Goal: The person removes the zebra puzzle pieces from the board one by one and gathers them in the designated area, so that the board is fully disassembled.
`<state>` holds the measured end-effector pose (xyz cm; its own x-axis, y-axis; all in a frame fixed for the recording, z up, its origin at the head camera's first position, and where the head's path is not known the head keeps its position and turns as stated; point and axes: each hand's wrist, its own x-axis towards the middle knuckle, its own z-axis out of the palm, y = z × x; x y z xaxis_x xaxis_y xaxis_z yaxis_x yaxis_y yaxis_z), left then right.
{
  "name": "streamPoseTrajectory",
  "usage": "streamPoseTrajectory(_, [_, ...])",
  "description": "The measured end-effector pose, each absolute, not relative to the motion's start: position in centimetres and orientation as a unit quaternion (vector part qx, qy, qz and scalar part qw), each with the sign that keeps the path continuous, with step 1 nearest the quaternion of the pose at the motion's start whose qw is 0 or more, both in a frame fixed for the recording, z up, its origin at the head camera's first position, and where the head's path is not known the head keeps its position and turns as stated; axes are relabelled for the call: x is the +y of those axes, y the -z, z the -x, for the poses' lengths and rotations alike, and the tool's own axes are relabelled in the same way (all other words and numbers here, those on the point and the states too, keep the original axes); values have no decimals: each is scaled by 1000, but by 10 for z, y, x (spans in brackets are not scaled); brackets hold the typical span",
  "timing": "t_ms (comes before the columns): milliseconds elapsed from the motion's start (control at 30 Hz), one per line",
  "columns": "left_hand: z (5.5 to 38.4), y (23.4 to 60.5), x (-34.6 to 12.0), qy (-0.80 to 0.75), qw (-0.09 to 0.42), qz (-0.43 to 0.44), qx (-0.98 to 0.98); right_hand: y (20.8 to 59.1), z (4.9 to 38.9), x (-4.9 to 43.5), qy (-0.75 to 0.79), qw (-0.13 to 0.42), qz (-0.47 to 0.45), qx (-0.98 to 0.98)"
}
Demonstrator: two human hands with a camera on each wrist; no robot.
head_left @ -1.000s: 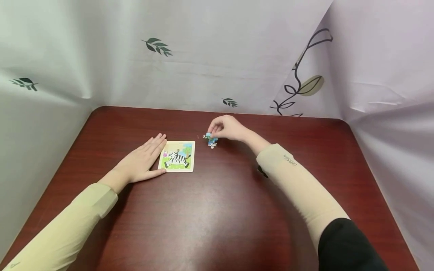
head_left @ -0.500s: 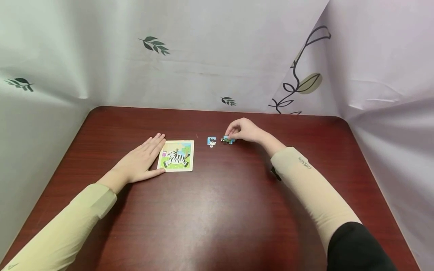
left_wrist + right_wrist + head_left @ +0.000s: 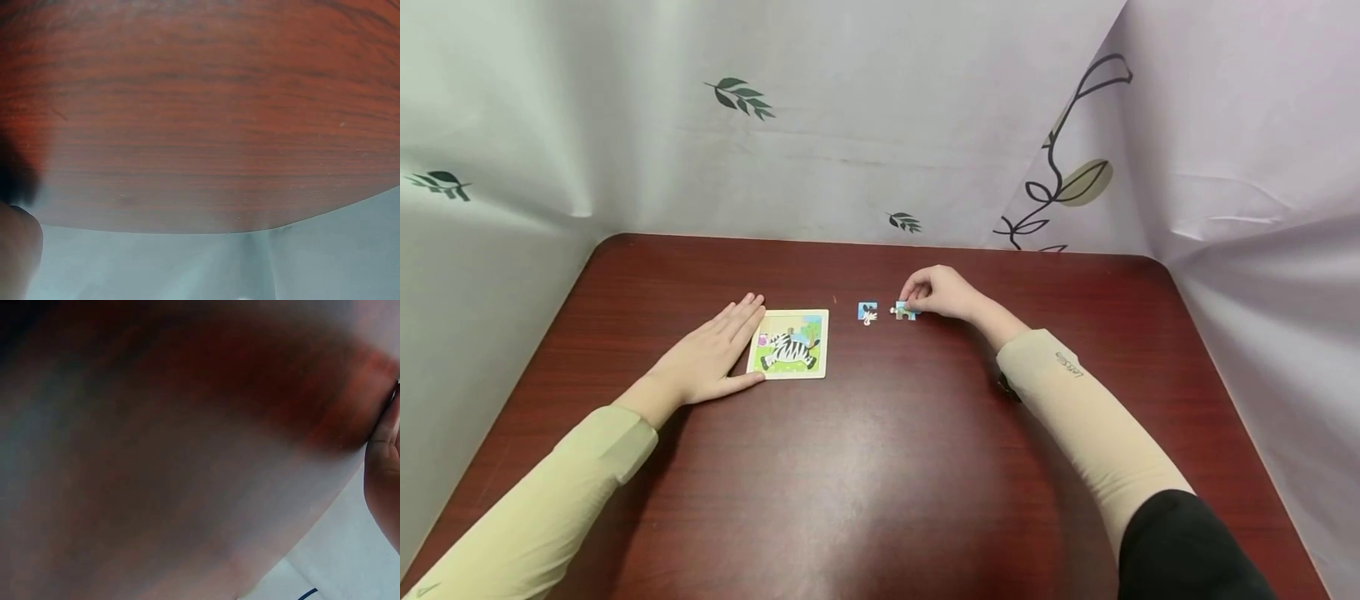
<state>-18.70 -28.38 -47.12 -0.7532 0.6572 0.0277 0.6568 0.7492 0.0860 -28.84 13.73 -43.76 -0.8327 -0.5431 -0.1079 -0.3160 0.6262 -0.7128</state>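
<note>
A small square zebra puzzle in a pale frame (image 3: 788,344) lies on the left half of the table. My left hand (image 3: 718,350) lies flat beside it, fingers straight and thumb out, touching the frame's left side. To the right of the frame lies a puzzle piece (image 3: 868,312) with blue and black-and-white print. Farther right, my right hand (image 3: 942,293) pinches a second puzzle piece (image 3: 904,312), blue and green, between thumb and fingers close over the table. The wrist views show only part of each hand, and neither shows the puzzle.
The dark red wooden table (image 3: 835,483) has rounded far corners. A pale curtain (image 3: 820,167) with leaf prints hangs behind it and along both sides.
My right hand has moved right with the blue and green piece, leaving the zebra-print piece lying on the table. It has barely moved in the last half second. My left hand stays put.
</note>
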Motion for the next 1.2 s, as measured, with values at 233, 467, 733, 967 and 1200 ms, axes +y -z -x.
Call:
streamPoseTrajectory(233, [188, 474, -285, -42, 3, -343, 938, 439, 288, 137, 350, 142, 245, 893])
streamPoseTrajectory(467, [187, 473, -285, -43, -3, -347, 937, 440, 288, 136, 348, 139, 244, 895])
streamPoseTrajectory(733, [187, 473, -284, -49, -15, -359, 932, 441, 287, 137, 346, 129, 248, 895])
streamPoseTrajectory(967, [187, 472, -284, -48, -8, -357, 933, 436, 283, 131, 333, 114, 260, 899])
streamPoseTrajectory(1200, [188, 472, -284, -43, -4, -353, 935, 431, 280, 115, 361, 108, 271, 886])
